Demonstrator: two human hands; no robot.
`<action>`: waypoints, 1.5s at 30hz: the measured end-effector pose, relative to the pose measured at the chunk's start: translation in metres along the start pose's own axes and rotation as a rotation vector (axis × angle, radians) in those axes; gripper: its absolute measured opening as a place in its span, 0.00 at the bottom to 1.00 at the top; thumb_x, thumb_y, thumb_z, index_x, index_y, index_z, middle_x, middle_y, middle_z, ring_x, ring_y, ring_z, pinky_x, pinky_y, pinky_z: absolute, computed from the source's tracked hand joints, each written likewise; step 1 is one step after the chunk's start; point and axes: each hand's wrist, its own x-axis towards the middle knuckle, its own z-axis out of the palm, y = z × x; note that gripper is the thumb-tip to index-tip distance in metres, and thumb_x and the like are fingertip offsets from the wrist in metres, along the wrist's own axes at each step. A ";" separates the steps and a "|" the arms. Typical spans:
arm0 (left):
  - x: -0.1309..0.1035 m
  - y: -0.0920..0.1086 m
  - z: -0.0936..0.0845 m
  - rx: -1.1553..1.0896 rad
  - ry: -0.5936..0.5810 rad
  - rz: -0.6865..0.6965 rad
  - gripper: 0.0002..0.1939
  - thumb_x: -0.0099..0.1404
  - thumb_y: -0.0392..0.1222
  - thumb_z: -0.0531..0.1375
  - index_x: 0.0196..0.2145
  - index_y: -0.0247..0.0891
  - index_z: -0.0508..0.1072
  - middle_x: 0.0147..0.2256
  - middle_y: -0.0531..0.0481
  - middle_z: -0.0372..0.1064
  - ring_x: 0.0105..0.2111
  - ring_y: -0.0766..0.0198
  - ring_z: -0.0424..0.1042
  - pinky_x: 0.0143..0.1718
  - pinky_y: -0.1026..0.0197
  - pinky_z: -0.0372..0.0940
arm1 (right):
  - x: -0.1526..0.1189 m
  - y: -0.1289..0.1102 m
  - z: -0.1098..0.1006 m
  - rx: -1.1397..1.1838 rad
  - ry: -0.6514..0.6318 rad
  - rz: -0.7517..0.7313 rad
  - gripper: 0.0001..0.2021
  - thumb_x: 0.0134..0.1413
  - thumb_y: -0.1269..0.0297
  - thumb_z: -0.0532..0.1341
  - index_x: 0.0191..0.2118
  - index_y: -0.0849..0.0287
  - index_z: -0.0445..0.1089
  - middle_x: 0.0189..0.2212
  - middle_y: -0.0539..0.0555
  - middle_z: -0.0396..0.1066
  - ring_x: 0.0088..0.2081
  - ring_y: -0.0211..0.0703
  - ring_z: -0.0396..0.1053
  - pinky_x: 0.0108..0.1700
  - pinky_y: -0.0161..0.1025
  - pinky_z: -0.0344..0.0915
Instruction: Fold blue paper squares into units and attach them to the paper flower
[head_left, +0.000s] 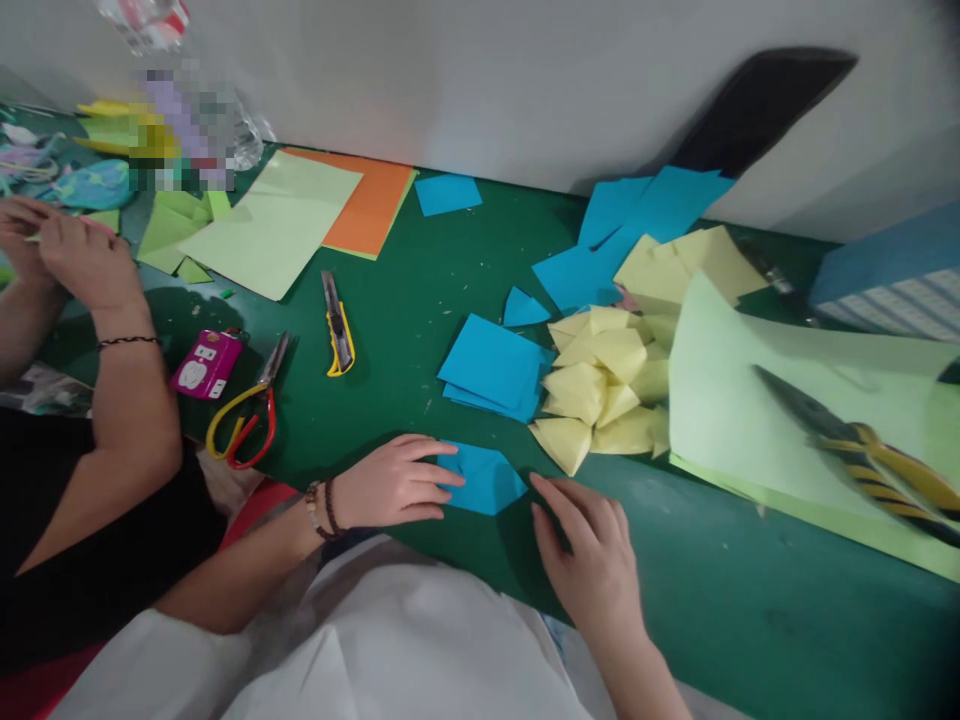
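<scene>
A blue sheet of paper (486, 484) lies on the green table in front of me, its right end folded to a point. My left hand (397, 482) rests on its left part with the fingers stretched out flat. Just off the pointed tip, my right hand (589, 535) hovers with thumb and fingers apart and nothing between them. Beyond the sheet is a stack of blue paper squares (491, 365). To the right of that stack sits a pile of folded pale yellow paper pieces (600, 385), and a small folded blue piece (523, 307) lies behind it.
Left of me lie a yellow utility knife (339, 325), scissors (255, 405) and a pink packet (208, 363). Dark-bladed scissors (862, 445) rest on light green sheets (735, 360) at right. A co-worker's hands (75, 245) work at far left. A grey wall (487, 80) stands behind.
</scene>
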 end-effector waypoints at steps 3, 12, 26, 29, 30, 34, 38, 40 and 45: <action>0.002 0.000 0.001 -0.053 0.010 -0.006 0.10 0.70 0.40 0.57 0.32 0.41 0.75 0.46 0.55 0.77 0.59 0.59 0.65 0.61 0.53 0.56 | 0.011 0.011 0.001 -0.002 -0.031 -0.115 0.19 0.58 0.72 0.60 0.55 0.53 0.69 0.48 0.61 0.70 0.46 0.50 0.68 0.47 0.49 0.68; 0.012 -0.002 -0.004 -0.171 -0.096 -0.011 0.12 0.59 0.27 0.54 0.31 0.41 0.73 0.42 0.52 0.76 0.60 0.60 0.64 0.67 0.48 0.48 | 0.018 0.024 -0.003 0.053 -0.176 -0.338 0.17 0.59 0.73 0.58 0.51 0.51 0.73 0.53 0.60 0.70 0.51 0.50 0.68 0.47 0.49 0.70; -0.005 0.029 0.017 0.117 0.094 -0.063 0.11 0.71 0.36 0.53 0.38 0.37 0.76 0.42 0.49 0.76 0.49 0.63 0.70 0.54 0.58 0.66 | 0.023 0.008 -0.001 0.160 -0.227 -0.412 0.11 0.61 0.71 0.59 0.45 0.55 0.75 0.41 0.56 0.76 0.47 0.45 0.69 0.46 0.43 0.70; -0.008 0.033 0.017 0.108 0.086 -0.086 0.12 0.71 0.34 0.52 0.41 0.35 0.76 0.45 0.48 0.75 0.51 0.62 0.69 0.57 0.57 0.65 | 0.025 0.003 0.004 0.205 -0.200 -0.355 0.11 0.61 0.70 0.59 0.46 0.55 0.75 0.36 0.55 0.75 0.43 0.44 0.69 0.44 0.42 0.69; -0.009 0.033 0.016 0.102 0.086 -0.082 0.12 0.70 0.34 0.52 0.41 0.35 0.76 0.46 0.47 0.75 0.52 0.61 0.69 0.57 0.57 0.65 | 0.026 0.001 0.005 0.209 -0.188 -0.325 0.11 0.61 0.70 0.59 0.47 0.56 0.74 0.34 0.54 0.75 0.42 0.44 0.69 0.43 0.42 0.69; -0.011 0.032 0.011 0.081 0.081 -0.051 0.14 0.70 0.33 0.50 0.43 0.32 0.75 0.48 0.46 0.74 0.54 0.59 0.68 0.60 0.54 0.63 | 0.029 -0.007 0.011 0.192 -0.185 -0.189 0.11 0.62 0.68 0.59 0.49 0.59 0.71 0.30 0.53 0.73 0.38 0.44 0.68 0.41 0.42 0.66; -0.013 0.030 0.012 0.076 0.075 -0.033 0.14 0.70 0.34 0.51 0.43 0.32 0.75 0.48 0.44 0.74 0.55 0.58 0.68 0.61 0.54 0.63 | 0.033 -0.010 0.010 0.174 -0.216 -0.144 0.06 0.63 0.65 0.58 0.42 0.59 0.71 0.28 0.53 0.72 0.37 0.45 0.68 0.39 0.41 0.64; -0.014 0.030 0.013 0.078 0.076 -0.023 0.12 0.70 0.34 0.52 0.43 0.33 0.75 0.49 0.44 0.74 0.56 0.57 0.67 0.61 0.54 0.63 | 0.035 -0.011 0.008 0.163 -0.247 -0.155 0.06 0.63 0.65 0.57 0.40 0.58 0.71 0.29 0.53 0.73 0.38 0.45 0.68 0.38 0.41 0.62; -0.015 0.029 0.014 0.097 0.066 -0.018 0.09 0.70 0.37 0.56 0.41 0.36 0.76 0.50 0.47 0.73 0.57 0.57 0.66 0.62 0.53 0.62 | 0.041 -0.012 0.007 0.168 -0.289 -0.172 0.07 0.63 0.65 0.57 0.35 0.56 0.72 0.29 0.53 0.73 0.37 0.45 0.67 0.39 0.41 0.60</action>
